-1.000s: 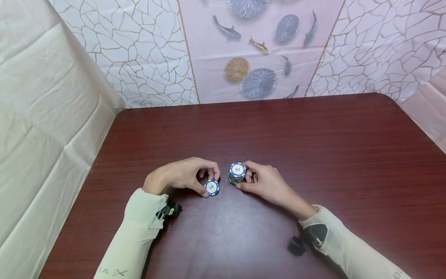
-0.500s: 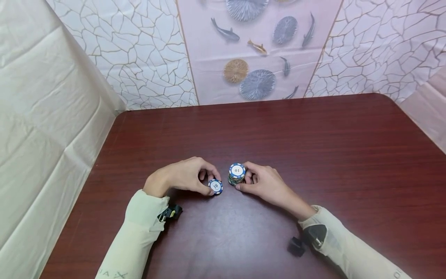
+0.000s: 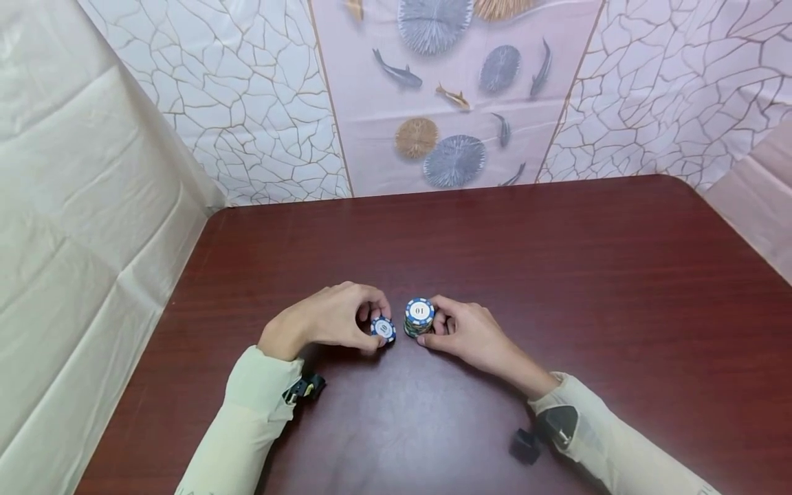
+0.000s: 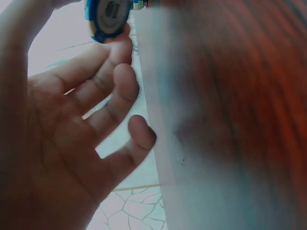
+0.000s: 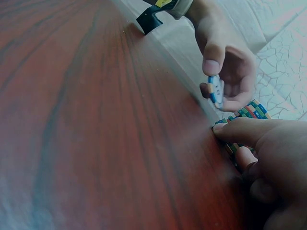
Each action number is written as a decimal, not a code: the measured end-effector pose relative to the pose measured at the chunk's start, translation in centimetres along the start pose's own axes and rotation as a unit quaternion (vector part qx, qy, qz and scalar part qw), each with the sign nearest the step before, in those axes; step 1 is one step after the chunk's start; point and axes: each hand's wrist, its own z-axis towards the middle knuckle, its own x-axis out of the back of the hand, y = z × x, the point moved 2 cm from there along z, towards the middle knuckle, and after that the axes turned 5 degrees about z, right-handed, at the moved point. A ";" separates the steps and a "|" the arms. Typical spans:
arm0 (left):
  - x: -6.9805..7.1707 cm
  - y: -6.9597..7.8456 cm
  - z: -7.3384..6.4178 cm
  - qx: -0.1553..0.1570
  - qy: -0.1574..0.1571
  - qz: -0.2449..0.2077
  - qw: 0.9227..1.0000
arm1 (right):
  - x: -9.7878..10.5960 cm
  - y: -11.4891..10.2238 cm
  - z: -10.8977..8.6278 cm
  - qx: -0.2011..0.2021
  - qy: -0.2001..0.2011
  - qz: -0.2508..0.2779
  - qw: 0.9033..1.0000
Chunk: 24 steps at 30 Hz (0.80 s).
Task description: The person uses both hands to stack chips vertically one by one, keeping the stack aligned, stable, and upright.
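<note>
Between thumb and fingers my left hand [image 3: 337, 320] pinches a poker chip [image 3: 383, 329], blue and white at the edge and marked 10. In the right wrist view this chip [image 5: 216, 91] is held on edge, raised off the table. The left wrist view has the same chip [image 4: 111, 17] at its top, with the other fingers [image 4: 127, 81] spread loosely. Just to its right stands an upright stack of poker chips [image 3: 420, 313], a blue-and-white 10 on top and green edges below. My right hand [image 3: 473, 333] grips the stack from its right side, thumb in front.
The dark red wooden table [image 3: 396, 240] spreads around both hands. Pale cloth [image 3: 93, 240] hangs at the left, and a patterned cloth [image 3: 272, 103] lines the back edge. Black wrist straps [image 3: 303, 388] sit on both sleeves.
My left hand has brought its chip slightly right, closer to the stack, and tilted it. My right hand has stayed on the stack. The head view has tipped up a little.
</note>
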 end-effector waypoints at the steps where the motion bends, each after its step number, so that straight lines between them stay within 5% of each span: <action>1: 0.0 0.0 0.0 -0.002 0.009 0.002 1.000 | 0.0 0.0 0.0 0.001 0.000 0.000 1.000; 14: 0.6 0.5 -0.2 -0.072 0.139 0.008 0.988 | 0.0 0.2 -0.1 -0.003 -0.005 0.000 1.000; 24: 0.6 1.5 0.3 -0.079 0.187 0.029 0.979 | 0.1 0.2 0.0 -0.001 -0.005 0.004 1.000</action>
